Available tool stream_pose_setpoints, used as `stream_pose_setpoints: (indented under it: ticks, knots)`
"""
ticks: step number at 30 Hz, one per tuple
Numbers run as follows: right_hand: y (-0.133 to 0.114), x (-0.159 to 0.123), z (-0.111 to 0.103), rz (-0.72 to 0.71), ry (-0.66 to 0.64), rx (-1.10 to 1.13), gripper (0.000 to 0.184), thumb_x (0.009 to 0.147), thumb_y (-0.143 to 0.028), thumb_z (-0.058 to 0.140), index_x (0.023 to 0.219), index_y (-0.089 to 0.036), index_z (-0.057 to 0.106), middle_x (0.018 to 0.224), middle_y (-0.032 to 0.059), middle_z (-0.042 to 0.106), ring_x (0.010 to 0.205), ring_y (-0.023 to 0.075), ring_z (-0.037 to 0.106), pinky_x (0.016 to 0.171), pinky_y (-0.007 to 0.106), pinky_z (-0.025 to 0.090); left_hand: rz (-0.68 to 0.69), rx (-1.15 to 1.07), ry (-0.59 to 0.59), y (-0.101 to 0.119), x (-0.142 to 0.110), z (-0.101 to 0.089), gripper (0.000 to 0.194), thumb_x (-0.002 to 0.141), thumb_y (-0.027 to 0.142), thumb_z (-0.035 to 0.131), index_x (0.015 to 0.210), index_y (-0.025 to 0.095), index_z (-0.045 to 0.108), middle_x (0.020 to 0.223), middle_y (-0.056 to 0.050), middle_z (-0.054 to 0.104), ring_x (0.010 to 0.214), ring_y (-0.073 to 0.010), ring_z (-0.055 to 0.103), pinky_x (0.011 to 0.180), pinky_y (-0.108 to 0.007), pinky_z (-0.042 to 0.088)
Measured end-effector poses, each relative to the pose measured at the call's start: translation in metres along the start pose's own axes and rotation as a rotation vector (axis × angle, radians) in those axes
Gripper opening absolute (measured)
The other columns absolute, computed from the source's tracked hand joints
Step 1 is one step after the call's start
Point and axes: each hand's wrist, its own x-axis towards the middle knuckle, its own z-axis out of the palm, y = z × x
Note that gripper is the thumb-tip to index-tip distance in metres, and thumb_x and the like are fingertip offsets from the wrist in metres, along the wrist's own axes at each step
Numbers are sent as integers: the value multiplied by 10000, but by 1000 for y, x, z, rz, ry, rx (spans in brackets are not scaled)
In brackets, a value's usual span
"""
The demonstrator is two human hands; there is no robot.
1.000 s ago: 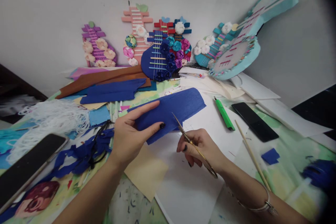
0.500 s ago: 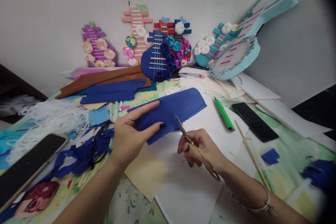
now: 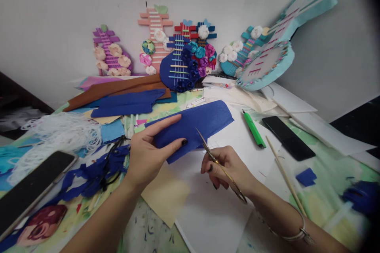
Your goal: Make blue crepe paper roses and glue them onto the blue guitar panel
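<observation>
A strip of dark blue crepe paper (image 3: 204, 120) is pinched between the thumb and fingers of my left hand (image 3: 145, 152). It slants up to the right above a white sheet (image 3: 213, 209). My right hand (image 3: 228, 168) is closed around a pair of gold scissors (image 3: 221, 164), whose blades look closed and point up and left. The scissor tips lie over the lower part of the blue paper; whether they touch it I cannot tell. Under my left wrist lies a pale yellow paper square (image 3: 166, 195).
Decorated paper guitars (image 3: 175, 63) lean on the wall. To the right are a green cutter (image 3: 253, 128), a black phone (image 3: 287, 137), a wooden stick (image 3: 285, 174) and a blue scrap (image 3: 305, 176). Left are white cord (image 3: 62, 138), another phone (image 3: 35, 189) and blue scraps (image 3: 89, 176).
The scissors have shifted very slightly to the left over the blue paper. My left hand and the paper stay almost still.
</observation>
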Motion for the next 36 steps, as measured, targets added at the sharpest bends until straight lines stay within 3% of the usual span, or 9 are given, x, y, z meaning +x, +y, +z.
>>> stream_pose_setpoints:
  ticks: [18, 27, 36]
  knots:
    - [-1, 0, 0, 8, 3, -20, 402, 772, -529, 627, 673, -141, 589, 418, -39, 509, 316, 41, 382, 337, 162, 270, 5, 29, 0, -1, 0, 0, 448, 675, 267, 791, 1109, 298, 685, 1152, -14, 688, 1054, -228, 636, 888, -345, 555]
    - [-2, 0, 1, -7, -1, 0, 407, 765, -530, 633, 684, -132, 596, 422, -38, 509, 322, 42, 387, 340, 162, 271, 6, 36, 11, 0, 0, 0, 443, 666, 272, 799, 1094, 317, 691, 1135, 12, 696, 1052, -200, 634, 887, -285, 542]
    - [0, 0, 0, 0, -5, -3, 390, 775, -517, 626, 684, -140, 590, 423, -39, 512, 318, 35, 375, 336, 161, 260, 8, 48, 7, -2, 0, 1, 447, 673, 293, 786, 1109, 295, 685, 1157, -20, 685, 1068, -243, 628, 908, -375, 538]
